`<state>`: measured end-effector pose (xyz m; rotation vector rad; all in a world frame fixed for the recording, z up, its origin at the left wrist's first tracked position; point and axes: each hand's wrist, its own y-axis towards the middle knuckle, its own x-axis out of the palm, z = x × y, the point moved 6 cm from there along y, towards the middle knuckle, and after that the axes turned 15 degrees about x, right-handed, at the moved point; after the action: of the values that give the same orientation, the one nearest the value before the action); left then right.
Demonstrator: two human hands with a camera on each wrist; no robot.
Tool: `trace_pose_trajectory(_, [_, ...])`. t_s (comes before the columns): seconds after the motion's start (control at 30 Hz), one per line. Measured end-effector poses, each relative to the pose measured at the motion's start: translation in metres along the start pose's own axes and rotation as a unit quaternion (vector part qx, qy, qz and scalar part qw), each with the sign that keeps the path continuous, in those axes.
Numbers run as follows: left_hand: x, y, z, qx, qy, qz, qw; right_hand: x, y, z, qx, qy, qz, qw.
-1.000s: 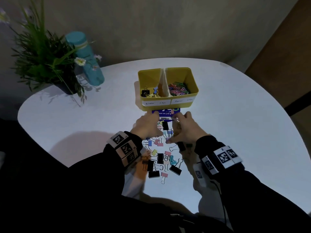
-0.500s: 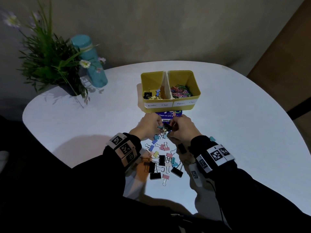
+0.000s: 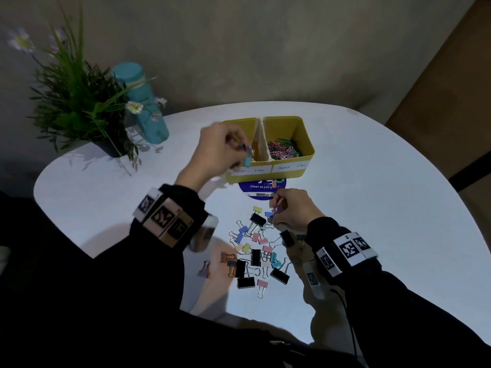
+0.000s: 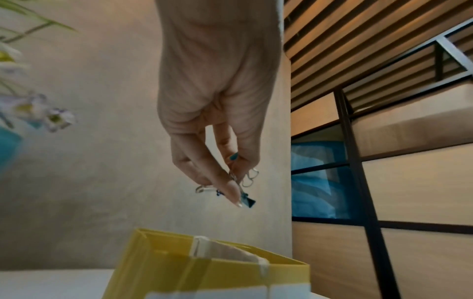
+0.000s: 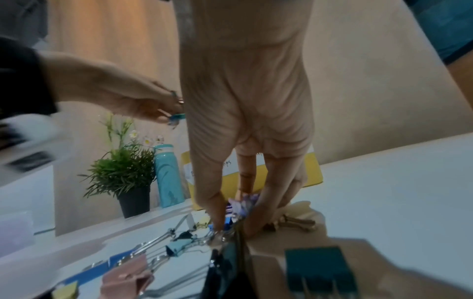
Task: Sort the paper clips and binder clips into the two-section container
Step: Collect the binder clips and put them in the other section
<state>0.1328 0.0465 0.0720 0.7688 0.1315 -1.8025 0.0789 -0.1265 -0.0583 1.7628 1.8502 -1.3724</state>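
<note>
- Left hand (image 3: pixel 215 150) is raised over the near left part of the yellow container (image 3: pixel 289 123) and pinches small binder clips by their wire handles; a teal clip (image 3: pixel 247 162) hangs from the fingers (image 4: pixel 230 188) above the container's left section.
- Right hand (image 3: pixel 292 209) is low over the desk (image 3: pixel 385 208), at the far end of the loose pile, with its fingertips (image 5: pixel 217 222) closed around a small purple binder clip (image 5: pixel 243 204) and touching the clips under it.
- The container stands near the far edge of the desk, at the middle. A white divider (image 3: pixel 261 144) splits it in two, and paper labels are on its near wall.
- The right section, labelled "Paper Clips", holds a heap of coloured paper clips (image 3: pixel 283 151). The contents of the left section are mostly hidden behind the left hand.
- Loose binder clips (image 3: pixel 255 251), black, pink, blue, yellow and teal, lie scattered on the desk between the container and the near edge, between the two wrists.
- A round blue sticker (image 3: pixel 261 189) is on the desk, just in front of the container.
- A potted plant (image 3: pixel 79 102) and a teal bottle (image 3: pixel 140 102) stand at the far left corner of the desk, beside each other.
</note>
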Motion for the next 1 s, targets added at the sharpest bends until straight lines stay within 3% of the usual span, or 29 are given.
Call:
trace_pose_trajectory(0.1, [-0.005,0.031,-0.006,0.014,0.056,0.037,0.998,0.004,-0.002,-0.005,-0.002,-0.053,-0.011,0.999])
trace_pose_trajectory(0.23, [0.017,0.055,-0.038,-0.022,0.158,-0.028,0.987,0.006,-0.006,-0.01,-0.022,-0.086,0.007,0.996])
trace_pose_trajectory(0.33, [0.025,0.057,-0.05,-0.04,0.156,-0.068,0.985,0.005,-0.008,-0.011,-0.024,-0.085,0.02,0.996])
trace_pose_trajectory(0.47, [0.011,0.041,-0.036,0.013,0.129,-0.027,0.991,-0.007,-0.019,-0.023,-0.013,-0.075,0.004,0.997])
trace_pose_trajectory(0.53, [-0.001,0.023,-0.032,0.035,0.127,0.007,0.991,-0.026,-0.027,-0.043,-0.04,-0.032,0.002,0.999])
trace_pose_trajectory(0.7, [-0.019,-0.031,-0.046,0.009,0.133,0.044,0.99,-0.082,-0.03,-0.12,-0.168,0.022,0.116,0.979])
trace_pose_trajectory(0.77, [-0.014,-0.047,-0.055,-0.019,0.134,0.008,0.991,-0.086,-0.017,-0.142,-0.192,0.012,0.155,0.969])
trace_pose_trajectory(0.83, [-0.003,-0.059,-0.061,-0.046,0.131,-0.056,0.989,-0.078,-0.003,-0.15,-0.188,-0.009,0.147,0.971])
trace_pose_trajectory(0.9, [0.008,-0.067,-0.065,-0.07,0.126,-0.116,0.983,-0.07,0.006,-0.146,-0.17,-0.034,0.131,0.976])
trace_pose_trajectory(1.0, [0.019,-0.079,-0.065,-0.097,0.147,-0.187,0.966,-0.071,-0.008,-0.13,-0.178,-0.055,0.161,0.969])
